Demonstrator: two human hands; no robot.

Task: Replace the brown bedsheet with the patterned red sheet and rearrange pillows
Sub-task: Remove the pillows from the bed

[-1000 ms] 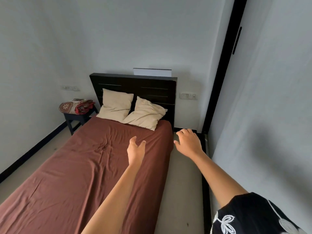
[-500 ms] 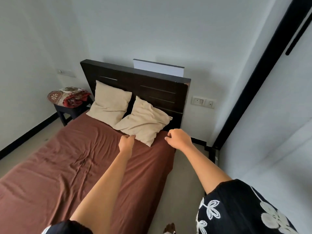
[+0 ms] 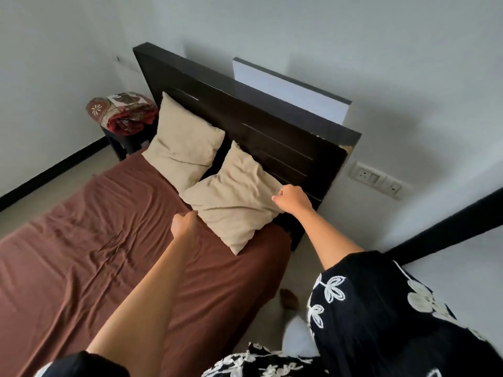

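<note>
Across the one bed lies one brown bedsheet [image 3: 89, 248], wrinkled. Against the dark headboard [image 3: 272, 137] lean two beige pillows [image 3: 185, 148]; the near pillow [image 3: 234, 202] is held at opposite corners, left hand [image 3: 183, 224] and right hand [image 3: 292, 198] both with fingers curled, pinching it. One folded patterned red sheet [image 3: 122, 112] sits on a dark stool [image 3: 128, 140] beside the bed.
</note>
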